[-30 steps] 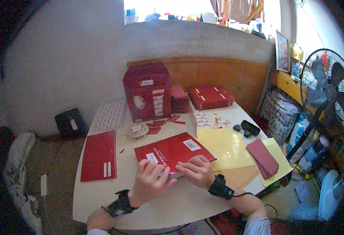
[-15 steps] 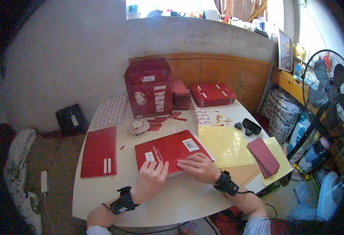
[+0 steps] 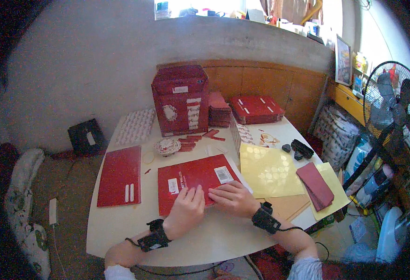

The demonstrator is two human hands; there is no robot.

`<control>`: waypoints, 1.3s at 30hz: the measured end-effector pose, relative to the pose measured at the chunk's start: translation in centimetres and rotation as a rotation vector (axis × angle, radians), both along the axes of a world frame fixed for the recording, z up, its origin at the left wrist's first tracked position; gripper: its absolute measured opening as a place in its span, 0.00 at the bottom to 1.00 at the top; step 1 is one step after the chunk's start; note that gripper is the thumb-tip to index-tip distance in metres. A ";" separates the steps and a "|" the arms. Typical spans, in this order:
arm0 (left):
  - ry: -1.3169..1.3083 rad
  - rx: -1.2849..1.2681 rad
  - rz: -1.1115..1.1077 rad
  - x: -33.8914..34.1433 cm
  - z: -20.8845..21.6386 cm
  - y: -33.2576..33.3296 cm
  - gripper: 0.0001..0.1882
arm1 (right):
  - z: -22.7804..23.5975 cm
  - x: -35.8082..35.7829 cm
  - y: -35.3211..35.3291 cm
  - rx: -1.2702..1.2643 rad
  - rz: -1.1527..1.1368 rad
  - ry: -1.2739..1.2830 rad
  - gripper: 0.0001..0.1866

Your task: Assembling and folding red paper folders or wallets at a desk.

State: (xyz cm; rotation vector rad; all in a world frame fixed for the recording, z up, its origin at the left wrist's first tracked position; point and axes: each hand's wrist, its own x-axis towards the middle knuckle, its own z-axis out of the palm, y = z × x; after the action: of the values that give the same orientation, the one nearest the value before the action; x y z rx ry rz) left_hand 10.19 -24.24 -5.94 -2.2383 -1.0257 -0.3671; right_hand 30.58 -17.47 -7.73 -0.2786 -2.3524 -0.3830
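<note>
A flat red printed cardboard piece (image 3: pixel 191 169) lies at the middle of a white table, with a small white label and a striped white patch on it. My left hand (image 3: pixel 186 208) rests on its near edge, fingers stretched and close together. Beside it my right hand (image 3: pixel 235 199) lies on the same edge, fingers flat and pointing left. Both hands are open, and their fingertips nearly meet. Near the left fingertips something clear and shiny shows faintly on the red surface. Each wrist wears a black strapped device.
Left lies a red folder-like stack (image 3: pixel 119 177); right, a yellow sticker sheet (image 3: pixel 270 171) and dark red cards (image 3: pixel 314 186). Behind stand a tall red box (image 3: pixel 180 102), a red stack (image 3: pixel 257 110) and a crumpled white roll (image 3: pixel 167 146). A black fan (image 3: pixel 394 100) stands at far right.
My left hand has slid right along the near edge, closer to my right hand. The red cardboard piece has shifted slightly left. The view has moved a little.
</note>
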 end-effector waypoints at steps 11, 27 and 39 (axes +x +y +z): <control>-0.042 -0.045 -0.027 0.4 0.4 -0.6 0.21 | -0.5 0.7 -0.6 0.011 -0.042 -0.031 0.18; -0.051 -0.157 -0.072 -1.1 -0.5 0.7 0.21 | 0.3 3.2 0.0 -0.099 -0.157 -0.122 0.17; -0.059 -0.058 -0.056 -4.3 -2.0 0.4 0.20 | 0.8 3.7 0.8 -0.146 -0.118 -0.153 0.15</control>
State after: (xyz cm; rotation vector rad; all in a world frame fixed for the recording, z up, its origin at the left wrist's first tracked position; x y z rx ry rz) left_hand 5.85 -23.86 -7.99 -2.3244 -1.0172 -0.4355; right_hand 34.30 -16.67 -6.95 -0.4747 -2.5258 -0.2973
